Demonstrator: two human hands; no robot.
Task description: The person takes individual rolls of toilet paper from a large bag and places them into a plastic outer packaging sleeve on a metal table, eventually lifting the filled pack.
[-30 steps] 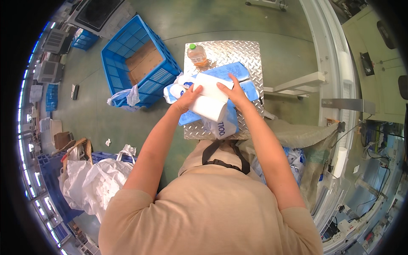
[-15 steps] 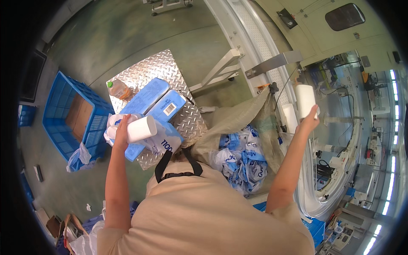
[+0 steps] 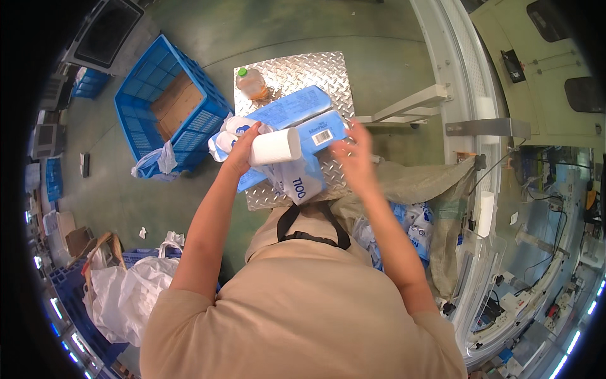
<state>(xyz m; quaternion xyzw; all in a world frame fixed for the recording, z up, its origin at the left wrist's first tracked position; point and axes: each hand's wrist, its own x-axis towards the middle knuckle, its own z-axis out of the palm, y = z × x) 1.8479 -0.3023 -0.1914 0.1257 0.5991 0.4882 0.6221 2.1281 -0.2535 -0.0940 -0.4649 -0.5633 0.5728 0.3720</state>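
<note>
My left hand grips a white paper roll by its left end. Beneath and around it lies a white-and-blue plastic pack, partly under the roll, with more rolls showing at its far left end. My right hand, slightly smeared by motion, is raised with its fingers apart and nothing visible in it. It is just right of the blue packs, which rest on a metal tread-plate surface.
A bottle with a green cap stands at the far edge of the plate. Left is a blue crate. A cloth sack with crumpled wrappers sits near my right arm. Right runs a conveyor rail carrying a white roll.
My right hand has left the white roll by the conveyor and moved left, empty, to the packs. My left hand still holds its roll. The view has turned to the right.
</note>
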